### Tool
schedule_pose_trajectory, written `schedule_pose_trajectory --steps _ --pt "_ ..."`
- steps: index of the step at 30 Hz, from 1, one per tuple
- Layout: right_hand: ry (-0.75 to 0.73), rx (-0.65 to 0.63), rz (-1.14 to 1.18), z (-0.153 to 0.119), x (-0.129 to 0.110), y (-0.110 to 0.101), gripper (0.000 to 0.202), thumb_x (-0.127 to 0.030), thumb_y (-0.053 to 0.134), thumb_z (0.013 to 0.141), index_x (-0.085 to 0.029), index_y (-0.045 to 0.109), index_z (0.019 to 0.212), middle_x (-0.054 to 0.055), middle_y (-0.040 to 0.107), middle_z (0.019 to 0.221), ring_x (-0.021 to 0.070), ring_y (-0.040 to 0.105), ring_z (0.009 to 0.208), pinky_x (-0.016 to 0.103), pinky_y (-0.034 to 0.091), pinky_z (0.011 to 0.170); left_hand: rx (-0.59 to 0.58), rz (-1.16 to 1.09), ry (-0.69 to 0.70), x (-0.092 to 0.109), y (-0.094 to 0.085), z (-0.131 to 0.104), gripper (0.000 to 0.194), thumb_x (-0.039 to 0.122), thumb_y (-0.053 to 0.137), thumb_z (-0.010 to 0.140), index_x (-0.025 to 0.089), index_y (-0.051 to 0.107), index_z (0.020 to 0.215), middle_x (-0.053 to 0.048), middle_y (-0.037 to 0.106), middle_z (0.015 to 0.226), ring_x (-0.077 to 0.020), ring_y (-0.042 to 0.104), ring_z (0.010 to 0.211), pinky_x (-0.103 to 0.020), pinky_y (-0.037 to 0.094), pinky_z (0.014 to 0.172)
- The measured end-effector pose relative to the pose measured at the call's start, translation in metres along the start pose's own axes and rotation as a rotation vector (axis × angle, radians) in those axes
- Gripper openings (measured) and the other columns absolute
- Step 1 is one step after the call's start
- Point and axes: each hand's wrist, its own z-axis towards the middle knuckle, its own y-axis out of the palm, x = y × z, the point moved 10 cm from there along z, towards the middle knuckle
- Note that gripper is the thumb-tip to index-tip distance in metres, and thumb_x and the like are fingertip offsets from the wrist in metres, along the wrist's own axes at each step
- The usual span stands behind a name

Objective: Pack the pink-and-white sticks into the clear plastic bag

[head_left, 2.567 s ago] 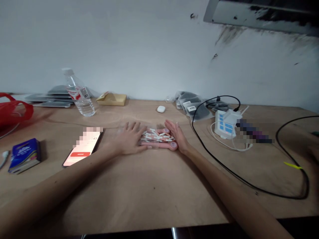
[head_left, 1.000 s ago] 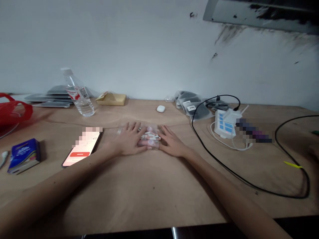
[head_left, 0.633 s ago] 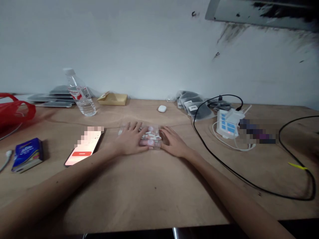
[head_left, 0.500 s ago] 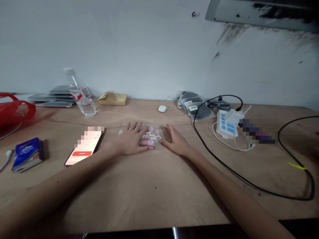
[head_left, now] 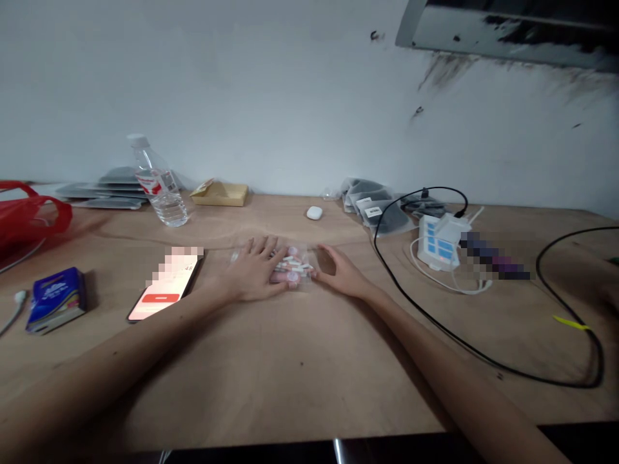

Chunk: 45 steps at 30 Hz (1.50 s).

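Note:
A clear plastic bag of small white and pink pieces lies flat on the wooden table in front of me. My left hand rests palm down on its left part, fingers spread, hiding some of the contents. At the bag's right edge is my right hand, its thumb touching or very near the plastic and its fingers apart from the thumb. The kind of the small pieces is too blurred to tell.
Left of my hands lie a lit phone and a blue tissue pack. Behind stand a water bottle, an open cardboard box and a white earbud case. A power strip and black cable are right.
My head view has shifted slightly. Both hands stay almost in place, the left still on the bag and the right beside it.

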Motion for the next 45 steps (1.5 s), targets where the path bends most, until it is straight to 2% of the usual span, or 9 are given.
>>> schedule_pose_trajectory --steps 3,7,12,18,24,30,35,41,45 --pt "-0.015 -0.001 0.035 0.001 0.005 0.001 0.077 -0.060 0.073 0.077 -0.019 0.052 0.139 0.020 0.054 0.146 0.0367 0.052 0.133 0.058 0.040 0.110 0.001 -0.002 0.003 0.000 0.000 0.000 0.081 0.071 0.036 0.094 0.018 0.035 0.154 -0.021 0.030 0.161 -0.0444 0.026 0.147 -0.060 0.019 0.115" --pt "-0.079 0.007 0.117 0.001 0.008 -0.002 0.051 -0.037 0.069 0.083 -0.022 0.061 0.131 0.014 0.064 0.135 0.0306 0.059 0.125 0.053 0.044 0.109 0.007 0.002 0.012 0.000 0.001 0.001 0.079 0.072 0.033 0.095 0.021 0.032 0.156 -0.020 0.030 0.161 -0.0448 0.028 0.146 -0.061 0.021 0.114" --pt "-0.229 -0.070 0.050 -0.003 -0.010 0.005 0.046 -0.016 0.055 0.083 -0.023 0.068 0.126 0.011 0.060 0.142 0.0284 0.056 0.131 0.052 0.043 0.111 0.023 0.019 0.019 0.000 0.002 0.002 0.079 0.072 0.034 0.095 0.021 0.035 0.155 -0.020 0.033 0.159 -0.0441 0.030 0.145 -0.060 0.023 0.113" --pt "-0.289 -0.168 -0.241 -0.009 -0.024 0.023 0.047 -0.026 0.047 0.096 -0.018 0.058 0.141 0.014 0.049 0.153 0.0318 0.041 0.144 0.057 0.034 0.117 0.039 0.008 0.014 -0.001 0.002 0.003 0.081 0.073 0.035 0.094 0.019 0.037 0.154 -0.022 0.037 0.155 -0.0437 0.035 0.141 -0.060 0.022 0.112" --pt "-0.151 -0.072 -0.283 -0.005 -0.010 0.012 0.059 -0.049 0.040 0.101 -0.011 0.055 0.143 0.020 0.047 0.153 0.0348 0.040 0.144 0.058 0.034 0.117 0.057 -0.014 -0.032 -0.006 -0.003 0.005 0.078 0.073 0.040 0.093 0.016 0.044 0.146 -0.020 0.048 0.144 -0.0401 0.045 0.129 -0.056 0.029 0.109" --pt "-0.126 -0.070 -0.127 -0.004 -0.010 0.011 0.064 -0.061 0.041 0.099 -0.014 0.061 0.137 0.019 0.055 0.146 0.0351 0.045 0.141 0.059 0.034 0.116 0.062 -0.012 -0.073 -0.009 -0.007 0.004 0.080 0.073 0.037 0.093 0.015 0.041 0.148 -0.020 0.048 0.144 -0.0411 0.044 0.129 -0.058 0.030 0.108" --pt "-0.116 -0.121 0.117 -0.006 -0.019 0.012 0.057 -0.059 0.047 0.097 -0.023 0.057 0.141 0.013 0.058 0.145 0.0310 0.052 0.135 0.055 0.042 0.112 0.047 -0.021 -0.043 -0.006 -0.002 0.004 0.078 0.073 0.035 0.094 0.018 0.042 0.149 -0.021 0.043 0.150 -0.0428 0.039 0.138 -0.061 0.026 0.111" --pt "-0.201 -0.183 -0.115 -0.018 -0.041 0.026 0.081 -0.066 0.050 0.093 -0.021 0.031 0.157 0.017 0.041 0.157 0.0395 0.036 0.146 0.064 0.032 0.116 0.012 -0.035 -0.070 -0.010 0.006 0.005 0.085 0.076 0.029 0.094 0.017 0.036 0.154 -0.024 0.029 0.160 -0.0452 0.024 0.148 -0.065 0.018 0.114" --pt "-0.209 -0.229 -0.264 -0.021 -0.047 0.037 0.077 -0.062 0.036 0.100 -0.015 0.023 0.159 0.019 0.035 0.161 0.0385 0.031 0.148 0.062 0.031 0.117 0.001 -0.053 -0.081 -0.010 0.007 0.004 0.085 0.077 0.030 0.093 0.018 0.036 0.154 -0.023 0.029 0.161 -0.0458 0.024 0.148 -0.066 0.017 0.114"
